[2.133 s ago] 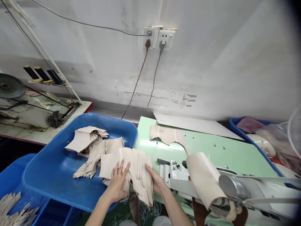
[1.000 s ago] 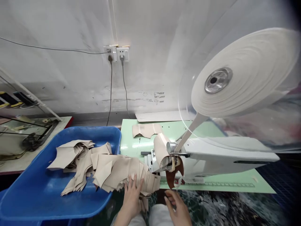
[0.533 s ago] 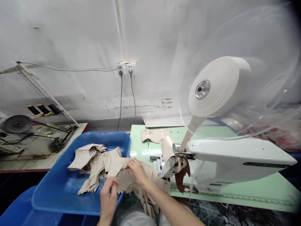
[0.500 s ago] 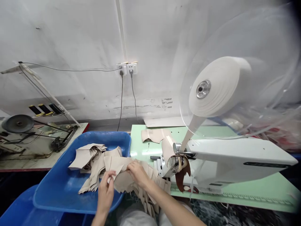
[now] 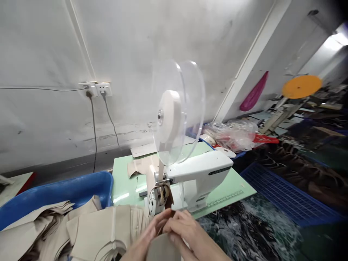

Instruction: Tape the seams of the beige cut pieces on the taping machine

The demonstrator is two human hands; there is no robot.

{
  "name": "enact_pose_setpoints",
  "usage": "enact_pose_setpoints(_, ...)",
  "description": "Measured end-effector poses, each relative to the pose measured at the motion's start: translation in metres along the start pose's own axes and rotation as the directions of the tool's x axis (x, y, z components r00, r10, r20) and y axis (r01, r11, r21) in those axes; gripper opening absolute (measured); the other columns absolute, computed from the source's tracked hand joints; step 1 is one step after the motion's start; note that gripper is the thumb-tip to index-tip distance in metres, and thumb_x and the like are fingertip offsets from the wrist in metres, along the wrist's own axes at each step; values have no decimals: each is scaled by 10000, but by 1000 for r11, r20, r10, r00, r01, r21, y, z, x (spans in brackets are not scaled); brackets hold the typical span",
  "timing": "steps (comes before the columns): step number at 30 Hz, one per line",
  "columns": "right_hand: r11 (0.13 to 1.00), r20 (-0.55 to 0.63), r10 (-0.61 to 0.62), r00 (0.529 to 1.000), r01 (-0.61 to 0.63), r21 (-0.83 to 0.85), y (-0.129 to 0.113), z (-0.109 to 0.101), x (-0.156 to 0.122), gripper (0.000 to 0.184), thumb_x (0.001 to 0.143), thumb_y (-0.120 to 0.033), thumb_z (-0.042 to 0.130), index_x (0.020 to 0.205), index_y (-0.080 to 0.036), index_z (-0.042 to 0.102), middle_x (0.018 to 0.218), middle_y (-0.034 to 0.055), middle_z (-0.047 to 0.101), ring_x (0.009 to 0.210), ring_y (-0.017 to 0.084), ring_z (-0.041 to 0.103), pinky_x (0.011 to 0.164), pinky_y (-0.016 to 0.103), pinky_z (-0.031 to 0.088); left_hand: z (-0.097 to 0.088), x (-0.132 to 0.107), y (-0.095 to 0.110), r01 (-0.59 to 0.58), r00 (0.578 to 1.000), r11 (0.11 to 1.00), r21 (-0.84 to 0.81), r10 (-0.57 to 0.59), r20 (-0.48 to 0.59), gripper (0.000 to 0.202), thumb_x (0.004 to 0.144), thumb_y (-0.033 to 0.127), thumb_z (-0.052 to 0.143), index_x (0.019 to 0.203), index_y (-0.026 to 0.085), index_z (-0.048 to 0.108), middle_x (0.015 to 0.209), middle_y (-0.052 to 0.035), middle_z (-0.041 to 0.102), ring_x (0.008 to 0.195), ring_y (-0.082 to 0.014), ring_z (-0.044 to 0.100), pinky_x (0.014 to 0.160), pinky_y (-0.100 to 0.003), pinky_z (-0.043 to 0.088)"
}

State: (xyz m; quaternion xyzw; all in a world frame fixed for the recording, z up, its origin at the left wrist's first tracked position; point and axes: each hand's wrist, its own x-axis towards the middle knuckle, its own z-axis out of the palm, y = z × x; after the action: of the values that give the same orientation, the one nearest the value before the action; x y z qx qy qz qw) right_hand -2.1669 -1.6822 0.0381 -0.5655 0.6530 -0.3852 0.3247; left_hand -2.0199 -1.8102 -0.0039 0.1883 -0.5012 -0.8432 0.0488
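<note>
My left hand [image 5: 148, 235] and my right hand [image 5: 185, 232] meet at the bottom centre, fingers pinched together on one beige cut piece [image 5: 163, 248] held just below the head of a white sewing machine [image 5: 198, 174]. A stack of similar beige pieces [image 5: 103, 228] lies to the left, spilling over the edge of a blue tray [image 5: 67, 188]. A strip of white tape runs down from the tape roll [image 5: 170, 119], set between clear discs, to the machine's head [image 5: 160, 194].
The machine stands on a pale green table [image 5: 228, 185]. More beige pieces [image 5: 140, 165] lie behind it. Plastic bags [image 5: 233, 134] sit at the table's far right, a blue crate [image 5: 285, 195] on the floor to the right. Two plugs hang from wall sockets [image 5: 95, 88].
The view has swung right and closer to the machine. Both hands left the stack in the tray and now hold a single piece together in front of the machine head.
</note>
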Motion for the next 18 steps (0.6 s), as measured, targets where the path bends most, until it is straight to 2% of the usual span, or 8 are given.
enact_pose_setpoints(3, 983, -134, 159, 978, -144, 113, 13, -7, 1, 203, 958, -272, 393, 833, -210, 540, 823, 15, 547, 780, 165, 494, 697, 278, 360, 5, 4, -5, -40, 981, 998, 43, 47, -187, 766, 658, 617, 762, 1290, 214, 605, 1244, -139, 652, 1136, -341, 608, 982, -451, 467)
enact_pose_setpoints(4, 968, -165, 188, 968, -154, 197, 18, -10, 4, 212, 953, -274, 396, 794, -199, 515, 771, 2, 515, 730, 148, 465, 649, 264, 332, 5, 5, -3, -3, 955, 999, 48, 17, -297, 777, 625, 594, 798, 1270, 201, 612, 1193, -147, 678, 1035, -332, 657, 902, -431, 518)
enact_pose_setpoints(7, 880, -152, 198, 968, -108, 462, 35, -20, 18, 266, 937, -349, 463, 731, -180, 471, 692, -24, 428, 660, 116, 392, 612, 244, 297, 10, 11, 12, 102, 824, 992, 76, -42, -566, 684, 602, 569, 821, 1123, 151, 675, 1014, -143, 738, 865, -310, 699, 745, -374, 567)
enact_pose_setpoints(8, 840, -136, 201, 970, -100, 533, 42, -22, 24, 294, 917, -399, 517, 730, -173, 483, 694, -25, 426, 659, 110, 389, 613, 240, 299, 13, 15, 18, 94, 800, 990, 103, -14, -600, 642, 620, 579, 803, 1077, 144, 691, 973, -133, 747, 862, -308, 698, 733, -358, 567)
enact_pose_setpoints(10, 748, -101, 233, 967, -111, 654, 55, -23, 38, 348, 839, -476, 643, 748, -158, 533, 713, -19, 471, 664, 108, 419, 615, 233, 317, 17, 23, 28, 33, 792, 983, 180, 84, -605, 585, 672, 603, 748, 1037, 147, 711, 919, -104, 755, 858, -297, 692, 712, -329, 559)
enact_pose_setpoints(13, 587, -64, 337, 939, -156, 795, 73, -16, 54, 369, 719, -463, 778, 764, -143, 602, 746, 1, 571, 685, 127, 503, 629, 235, 365, 19, 33, 31, -17, 755, 960, 280, 196, -626, 533, 703, 605, 711, 975, 147, 737, 829, -69, 752, 814, -283, 682, 677, -303, 542)
enact_pose_setpoints(15, 501, -38, 377, 926, -169, 849, 80, -12, 61, 342, 691, -429, 806, 780, -141, 644, 774, 19, 630, 716, 154, 557, 665, 254, 407, 16, 36, 27, -22, 715, 962, 272, 205, -669, 504, 695, 595, 719, 924, 147, 743, 775, -55, 741, 802, -278, 676, 674, -294, 535)
enact_pose_setpoints(18, 437, -31, 364, 931, -141, 888, 79, -12, 66, 305, 680, -380, 812, 825, -138, 696, 800, 48, 686, 748, 195, 610, 735, 306, 461, 9, 37, 18, -22, 682, 973, 229, 182, -709, 487, 685, 604, 722, 840, 142, 733, 691, -43, 708, 733, -259, 659, 615, -280, 516)
